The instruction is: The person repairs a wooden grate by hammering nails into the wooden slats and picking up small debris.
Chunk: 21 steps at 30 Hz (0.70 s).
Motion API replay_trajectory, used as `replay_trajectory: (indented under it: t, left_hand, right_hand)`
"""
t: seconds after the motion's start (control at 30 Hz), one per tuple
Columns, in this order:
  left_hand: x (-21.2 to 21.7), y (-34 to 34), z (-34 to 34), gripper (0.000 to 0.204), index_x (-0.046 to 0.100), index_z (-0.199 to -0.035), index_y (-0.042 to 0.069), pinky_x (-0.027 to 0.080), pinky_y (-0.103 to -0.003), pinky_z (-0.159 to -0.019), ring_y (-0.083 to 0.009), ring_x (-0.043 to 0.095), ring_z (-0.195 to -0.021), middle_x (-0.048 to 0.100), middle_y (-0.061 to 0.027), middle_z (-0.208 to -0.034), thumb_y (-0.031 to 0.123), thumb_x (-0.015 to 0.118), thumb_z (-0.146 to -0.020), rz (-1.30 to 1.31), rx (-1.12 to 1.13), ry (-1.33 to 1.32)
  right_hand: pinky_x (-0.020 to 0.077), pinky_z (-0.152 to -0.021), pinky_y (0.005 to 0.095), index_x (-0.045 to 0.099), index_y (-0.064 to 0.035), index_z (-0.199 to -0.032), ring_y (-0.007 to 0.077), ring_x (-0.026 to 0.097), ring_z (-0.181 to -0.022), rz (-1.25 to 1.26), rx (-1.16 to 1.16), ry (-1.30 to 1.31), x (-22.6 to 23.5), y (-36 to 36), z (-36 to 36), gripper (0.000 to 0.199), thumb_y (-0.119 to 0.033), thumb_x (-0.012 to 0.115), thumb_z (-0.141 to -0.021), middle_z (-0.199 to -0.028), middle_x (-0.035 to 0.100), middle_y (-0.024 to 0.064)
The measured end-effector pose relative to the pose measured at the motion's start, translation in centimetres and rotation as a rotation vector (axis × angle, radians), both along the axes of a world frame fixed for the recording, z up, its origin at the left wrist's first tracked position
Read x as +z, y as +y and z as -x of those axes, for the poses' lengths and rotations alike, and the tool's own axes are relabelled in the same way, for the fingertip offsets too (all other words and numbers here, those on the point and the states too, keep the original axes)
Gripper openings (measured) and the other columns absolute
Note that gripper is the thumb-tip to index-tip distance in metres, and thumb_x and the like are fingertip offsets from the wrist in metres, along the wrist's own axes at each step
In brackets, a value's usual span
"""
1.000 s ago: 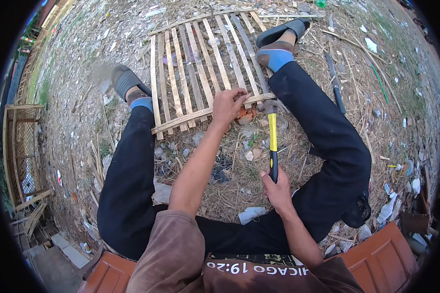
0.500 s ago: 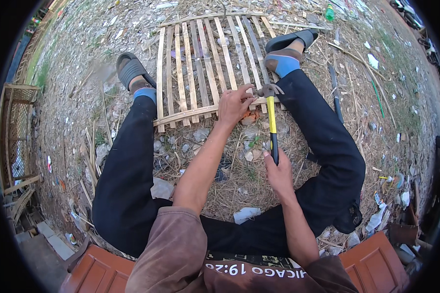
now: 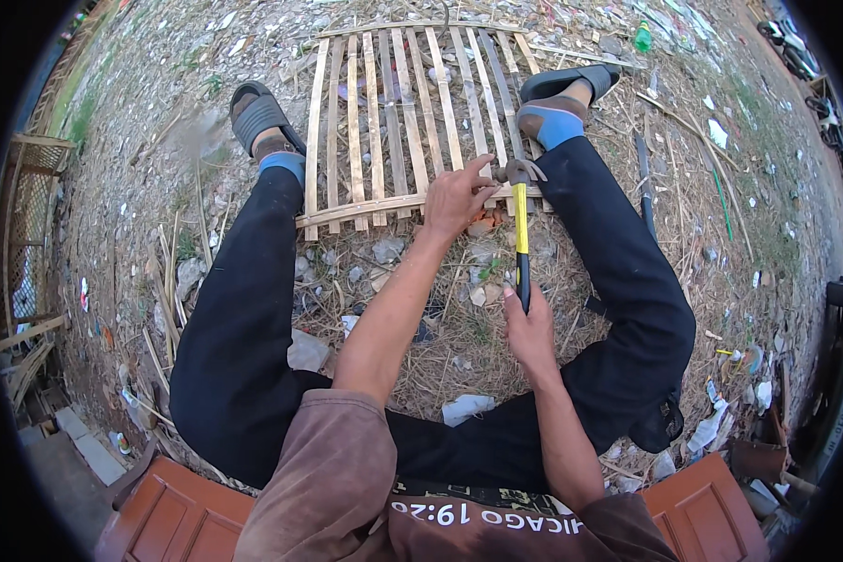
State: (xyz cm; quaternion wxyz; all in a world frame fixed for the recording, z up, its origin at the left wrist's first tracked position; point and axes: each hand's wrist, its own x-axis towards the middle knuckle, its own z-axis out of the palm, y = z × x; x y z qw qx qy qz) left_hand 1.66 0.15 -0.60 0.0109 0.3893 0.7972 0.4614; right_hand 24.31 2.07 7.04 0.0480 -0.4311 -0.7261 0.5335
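Observation:
My right hand (image 3: 531, 328) is wrapped round the black grip of a claw hammer (image 3: 522, 220) with a yellow shaft. The hammer's metal head is low by the near rail, just right of my left fingertips. My left hand (image 3: 453, 199) rests at the near rail of a slatted wooden panel (image 3: 356, 209), thumb and fingers drawn together. Whatever they pinch is too small to make out. The panel lies on the ground between my feet, its thin slats running away from me across two rails.
My legs, in black trousers, spread either side of the panel, with sandals (image 3: 262, 117) beside it. A long blade-like tool (image 3: 643, 178) lies right of my right leg. Stones, dry straw, sticks and litter cover the ground. A green bottle (image 3: 643, 37) lies far right; a lattice frame (image 3: 30, 234) stands left.
The view has shifted slightly. My left hand stays at the near rail and the hammer head remains close beside it, with little movement of either.

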Motion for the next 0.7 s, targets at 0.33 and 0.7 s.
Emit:
replay_trajectory:
  t: [0.33,0.7]
  left_hand:
    - [-0.1,-1.6,0.5,0.058,0.054,-0.132,0.018,0.054,-0.039,-0.068,-0.0267,0.070,-0.075,0.075,-0.0023,-0.087,0.024,0.078,-0.080,0.066,0.044,-0.023]
    - [0.1,0.6,-0.3,0.065,0.049,-0.137,0.015,0.053,-0.042,-0.068,-0.0295,0.069,-0.075,0.075,-0.0010,-0.084,0.024,0.078,-0.079,0.038,0.010,-0.114]
  right_hand:
    - [0.0419,-0.057,0.0421,0.053,0.0008,-0.092,0.0251,0.055,-0.057,-0.030,0.024,0.030,3.9,-0.1,2.1,0.030,-0.028,0.056,-0.099,-0.063,0.054,0.0128]
    - [0.0425,-0.058,0.0484,0.051,0.0018,-0.094,0.0434,0.061,-0.064,-0.305,0.103,-0.030,1.9,0.9,0.8,0.028,-0.026,0.056,-0.100,-0.068,0.059,0.0225]
